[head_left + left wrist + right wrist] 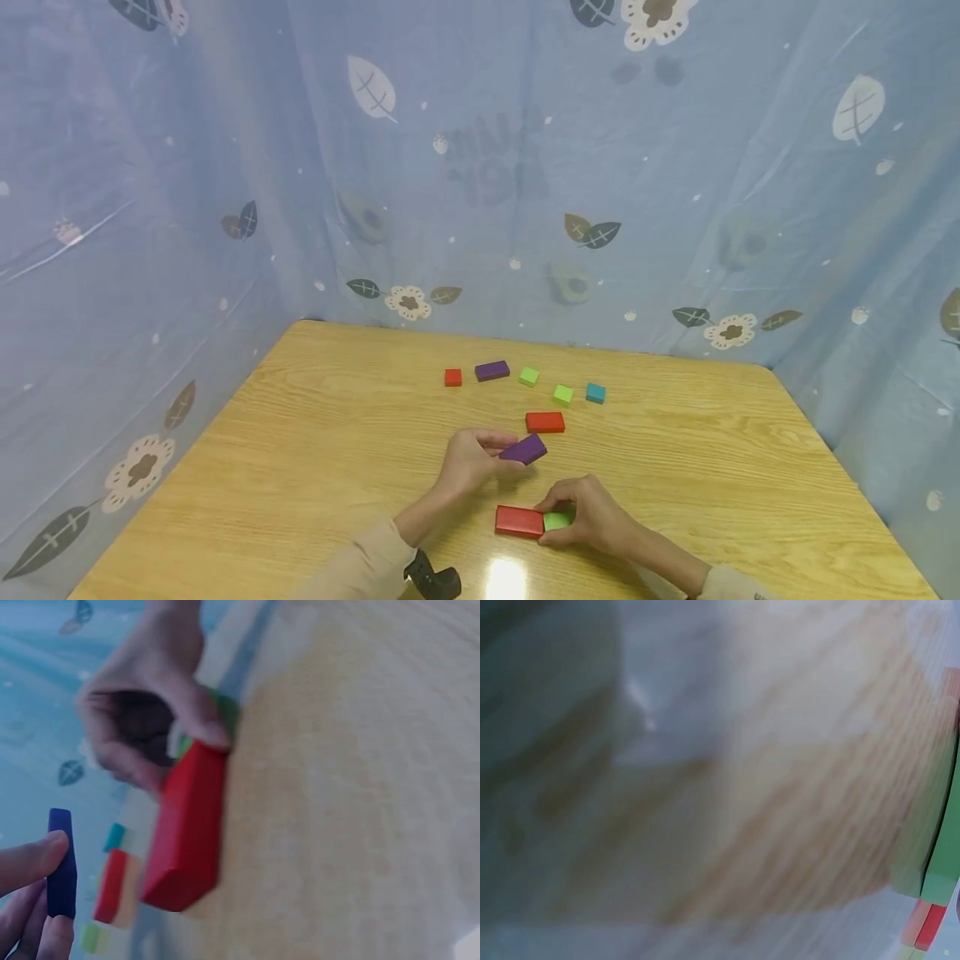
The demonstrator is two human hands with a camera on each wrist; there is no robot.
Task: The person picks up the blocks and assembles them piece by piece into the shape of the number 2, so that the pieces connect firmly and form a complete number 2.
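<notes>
My left hand (471,467) pinches a purple rectangular block (527,450), raised at a slant over the middle of the table. In the left wrist view that block (62,862) sits between thumb and fingers. Nearer the front, my right hand (600,518) has thumb and fingers around a small green block (556,521). This block lies end to end with a long red block (518,522), and the fingertips reach that junction. The left wrist view shows the red block (191,832) lengthwise, with the green one (227,714) partly hidden behind the right thumb.
Behind the hands lies another red block (545,422). Farther back are a small red block (453,377), a purple block (492,371), two small green blocks (563,395) and a blue block (596,393). A patterned blue curtain (480,167) surrounds the wooden table (337,417).
</notes>
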